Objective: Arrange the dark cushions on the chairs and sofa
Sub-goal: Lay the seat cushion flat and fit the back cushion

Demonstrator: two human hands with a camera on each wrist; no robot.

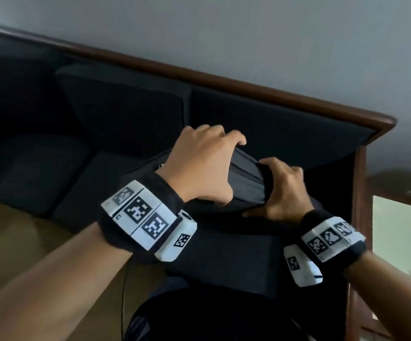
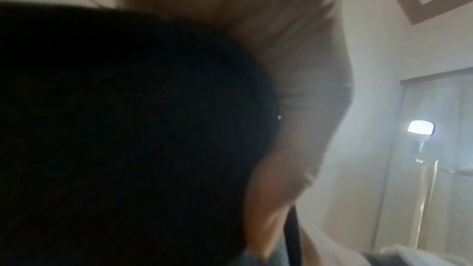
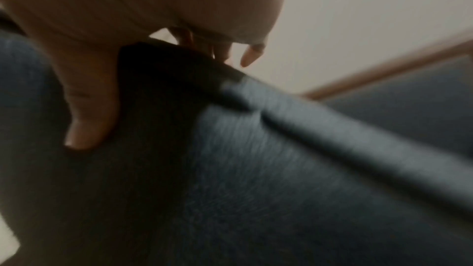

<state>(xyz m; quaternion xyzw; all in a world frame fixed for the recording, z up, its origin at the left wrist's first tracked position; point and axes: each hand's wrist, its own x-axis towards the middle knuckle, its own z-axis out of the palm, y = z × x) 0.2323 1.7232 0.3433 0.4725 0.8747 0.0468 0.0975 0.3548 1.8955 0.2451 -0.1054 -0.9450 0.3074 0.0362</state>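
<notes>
Cushion (image 1: 247,183) edge pinched between left hand (image 1: 199,166) and right hand (image 1: 283,190) — upright.

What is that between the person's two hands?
In the head view, the left hand and right hand grip opposite sides of one dark cushion; its bunched edge fills the stretch between them, above the sofa.

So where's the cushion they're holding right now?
In the head view the dark cushion is low and right of centre, gripped by the left hand and right hand, above the sofa's right-hand seat, just below the wooden top rail.
</notes>
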